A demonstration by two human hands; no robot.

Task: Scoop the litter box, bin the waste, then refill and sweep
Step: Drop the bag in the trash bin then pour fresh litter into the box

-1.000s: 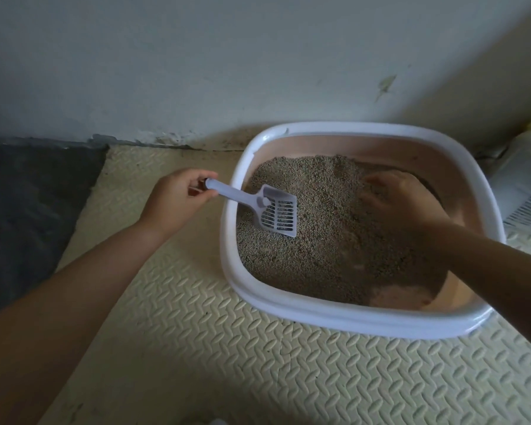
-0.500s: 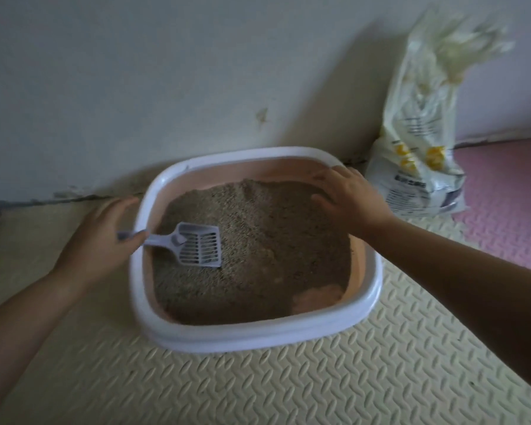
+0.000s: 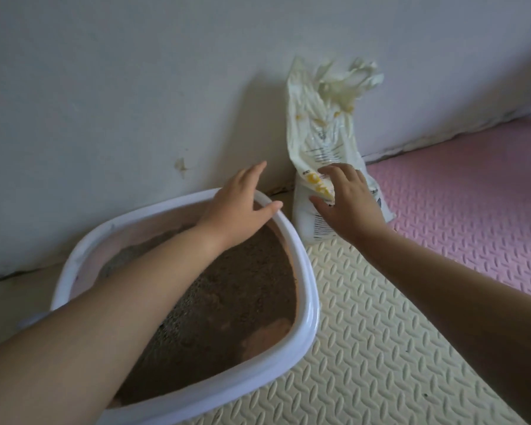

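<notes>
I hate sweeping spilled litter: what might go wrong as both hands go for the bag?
The right hand reaches the bag low down, while its tall crumpled top leans on the wall; lifted from there, it may flop and spill. The left hand has its arm low over the box and may drag litter out.

You're working in dim, soft light that comes from the right: the bag [image 3: 322,139] throws a broad shadow leftward on the wall [image 3: 105,87]. The lower right goes darkest. Frame edges bow; the bag's top looks soft.
</notes>
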